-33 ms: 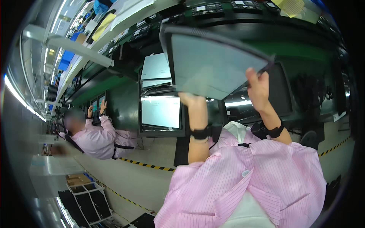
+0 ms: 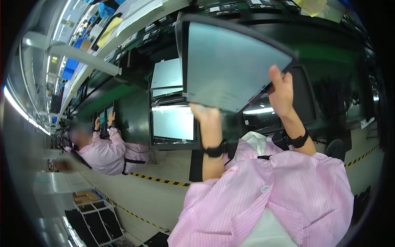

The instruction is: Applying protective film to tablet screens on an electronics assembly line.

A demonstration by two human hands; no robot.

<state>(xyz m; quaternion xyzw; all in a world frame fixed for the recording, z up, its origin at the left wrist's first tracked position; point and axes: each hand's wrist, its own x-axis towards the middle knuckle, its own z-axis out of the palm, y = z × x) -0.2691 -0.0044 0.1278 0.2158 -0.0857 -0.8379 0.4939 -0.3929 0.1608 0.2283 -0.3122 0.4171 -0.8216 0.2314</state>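
Observation:
A large flat screen panel (image 2: pixel 230 66) with a pale grey-green face and a dark frame is held up over the bench, tilted. My left hand (image 2: pixel 207 113) grips its lower left edge, the fingers partly hidden and slightly blurred. At the right edge my right hand (image 2: pixel 281 92) has its thumb on the front and its other fingers mostly out of sight behind. Beneath the panel, a dark glossy screen-like part (image 2: pixel 259 117) lies on the bench, next to a black frame (image 2: pixel 303 96). Left of my left hand, a bright sheet-like panel (image 2: pixel 173 122) rests in a black tray (image 2: pixel 175 145).
Another pale panel (image 2: pixel 167 74) lies behind the bright one. Several dark electronic units (image 2: pixel 222 10) line the far shelf. To the left a co-worker in pink (image 2: pixel 103 150) handles dark parts. Cables (image 2: pixel 343 99) lie at the right. Striped tape (image 2: pixel 160 180) marks the floor.
The panel's upper edge has risen and its face shows more fully. My left hand has shifted slightly left and down; my right hand stays at the right edge.

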